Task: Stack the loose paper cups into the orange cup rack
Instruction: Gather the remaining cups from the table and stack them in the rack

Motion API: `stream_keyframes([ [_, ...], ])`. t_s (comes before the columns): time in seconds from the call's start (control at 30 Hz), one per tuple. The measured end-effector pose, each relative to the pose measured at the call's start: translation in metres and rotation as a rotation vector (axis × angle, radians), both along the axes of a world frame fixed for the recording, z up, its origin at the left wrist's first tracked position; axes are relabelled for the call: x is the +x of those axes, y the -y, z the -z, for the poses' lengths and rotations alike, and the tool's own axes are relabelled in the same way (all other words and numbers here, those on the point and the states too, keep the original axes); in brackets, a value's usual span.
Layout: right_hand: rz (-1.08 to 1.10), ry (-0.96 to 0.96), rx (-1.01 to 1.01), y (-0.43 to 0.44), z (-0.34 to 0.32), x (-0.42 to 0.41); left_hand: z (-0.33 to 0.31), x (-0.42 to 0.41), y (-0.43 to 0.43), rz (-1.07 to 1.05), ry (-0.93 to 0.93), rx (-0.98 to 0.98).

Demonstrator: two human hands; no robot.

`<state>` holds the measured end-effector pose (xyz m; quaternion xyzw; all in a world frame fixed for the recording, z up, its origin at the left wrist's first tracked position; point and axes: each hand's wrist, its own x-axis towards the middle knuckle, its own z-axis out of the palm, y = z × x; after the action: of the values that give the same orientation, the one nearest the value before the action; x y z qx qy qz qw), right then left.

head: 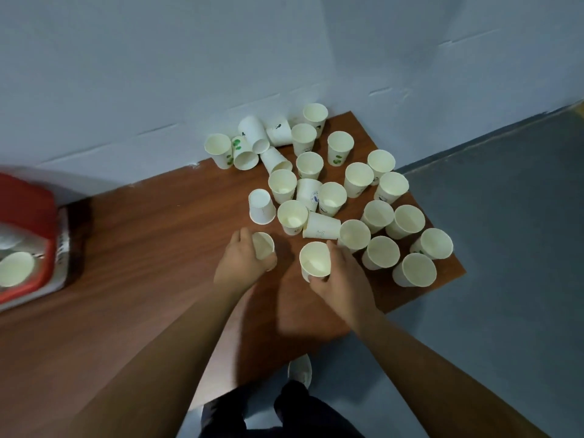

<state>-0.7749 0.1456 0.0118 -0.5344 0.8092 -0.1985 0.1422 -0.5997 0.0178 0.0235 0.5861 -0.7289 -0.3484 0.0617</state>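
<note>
Several loose white paper cups (357,180) stand or lie tipped over on the right end of a brown wooden table (151,235). My left hand (243,263) grips one paper cup (263,245) near the front of the cluster. My right hand (341,279) grips another upright cup (315,259) by its side. The orange cup rack (25,216) sits blurred at the far left edge of the view, with a cup (15,268) in it.
A pale blue wall (189,58) backs the table. The table's right end drops off to grey floor (505,216). My dark trousers and a white shoe (300,369) show below the table's front edge.
</note>
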Motion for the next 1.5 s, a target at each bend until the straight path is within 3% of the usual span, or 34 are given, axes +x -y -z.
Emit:
stream_keyframes([
  [0.23, -0.189, 0.083, -0.034, 0.073, -0.044, 0.097, -0.049, 0.141, 0.016, -0.284, -0.049, -0.067],
  [0.53, -0.413, 0.261, -0.002, 0.138, -0.085, 0.284, -0.084, 0.36, -0.005, -0.619, -0.053, -0.188],
  [0.8, -0.511, 0.318, 0.008, 0.199, -0.094, 0.437, -0.1, 0.508, 0.034, -0.758, -0.06, -0.278],
  [1.0, -0.574, 0.351, 0.006, 0.233, -0.084, 0.514, -0.103, 0.574, 0.076, -0.794, -0.1, -0.393],
  [1.13, -0.602, 0.322, -0.02, 0.256, -0.072, 0.562, -0.091, 0.606, 0.1, -0.771, -0.112, -0.37],
  [1.5, -0.611, 0.23, 0.005, 0.287, -0.03, 0.606, -0.056, 0.62, 0.139, -0.675, -0.163, -0.456],
])
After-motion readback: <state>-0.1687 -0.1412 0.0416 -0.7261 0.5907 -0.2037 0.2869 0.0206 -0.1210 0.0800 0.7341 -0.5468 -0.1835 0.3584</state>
